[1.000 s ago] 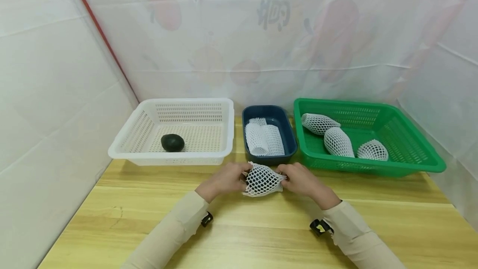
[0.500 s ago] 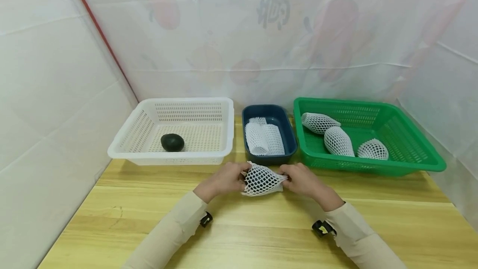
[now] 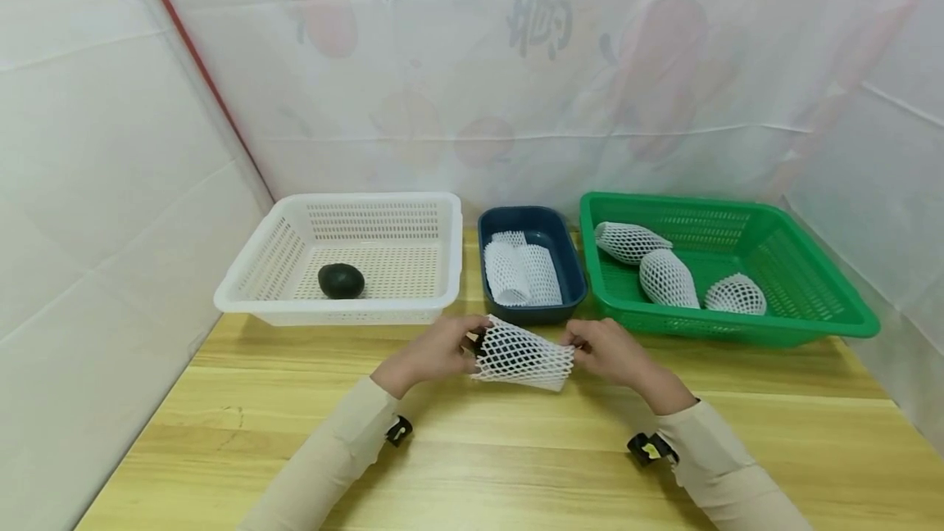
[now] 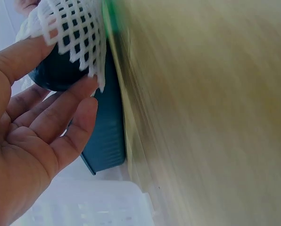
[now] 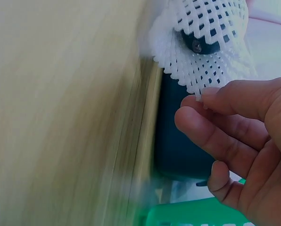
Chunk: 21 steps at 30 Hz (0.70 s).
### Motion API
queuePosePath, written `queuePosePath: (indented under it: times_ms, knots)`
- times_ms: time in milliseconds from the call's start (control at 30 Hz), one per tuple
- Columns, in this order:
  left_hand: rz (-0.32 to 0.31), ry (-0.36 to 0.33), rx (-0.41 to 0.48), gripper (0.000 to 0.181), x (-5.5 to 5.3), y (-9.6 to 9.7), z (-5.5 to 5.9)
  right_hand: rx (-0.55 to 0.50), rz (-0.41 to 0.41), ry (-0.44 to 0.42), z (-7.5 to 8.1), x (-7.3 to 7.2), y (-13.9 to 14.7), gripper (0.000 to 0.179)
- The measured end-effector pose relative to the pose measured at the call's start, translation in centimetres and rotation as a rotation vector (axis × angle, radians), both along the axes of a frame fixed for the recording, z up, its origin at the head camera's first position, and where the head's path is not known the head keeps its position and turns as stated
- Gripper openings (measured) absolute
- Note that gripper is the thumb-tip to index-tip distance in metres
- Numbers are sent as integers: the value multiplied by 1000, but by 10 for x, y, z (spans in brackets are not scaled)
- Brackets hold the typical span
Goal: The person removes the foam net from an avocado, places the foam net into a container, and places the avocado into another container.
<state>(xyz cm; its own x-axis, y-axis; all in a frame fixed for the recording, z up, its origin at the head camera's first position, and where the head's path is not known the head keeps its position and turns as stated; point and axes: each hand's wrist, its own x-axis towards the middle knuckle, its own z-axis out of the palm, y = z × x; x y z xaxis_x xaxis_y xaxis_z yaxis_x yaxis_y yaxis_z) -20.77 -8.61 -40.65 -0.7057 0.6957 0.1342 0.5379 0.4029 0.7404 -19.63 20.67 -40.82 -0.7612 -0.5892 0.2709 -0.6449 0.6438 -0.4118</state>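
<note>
A dark avocado point(image 4: 60, 73) sits inside a white foam net sleeve point(image 3: 525, 357), held over the table close in front of the blue bin. My left hand point(image 3: 435, 351) holds the avocado's left end, thumb and fingers round it and touching the net's edge. At the other end, my right hand point(image 3: 612, 357) pinches the sleeve's rim between thumb and fingertips. In the right wrist view that end of the net gapes, and the avocado's stem end point(image 5: 201, 45) shows inside. Netting covers the fruit's middle.
A white basket point(image 3: 229, 295) at left holds one bare avocado point(image 3: 341, 281). Behind the hands, a dark blue bin point(image 3: 531, 316) contains several folded net sleeves point(image 3: 509, 273). The green basket point(image 3: 826, 289) at right holds 3 netted fruits point(image 3: 667, 279). White sheeting point(image 3: 472, 64) encloses the table.
My right hand has moved slightly right, drawing the sleeve's right end wider and longer. That end was bunched together before and now spreads open. My left hand has shifted a little left.
</note>
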Motion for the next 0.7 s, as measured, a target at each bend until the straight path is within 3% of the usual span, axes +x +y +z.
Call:
queuePosePath:
  times_ms: [233,500,700]
  knots:
    - [38,-25,-6,60,-1,-7,1,31,-59,-4,5,0,6,27]
    - [71,-81,-43,62,-2,-9,-4,44,-48,-33,4,0,6,26]
    - [70,-56,-51,65,1,-10,-2,69,-27,-99,5,2,7,25]
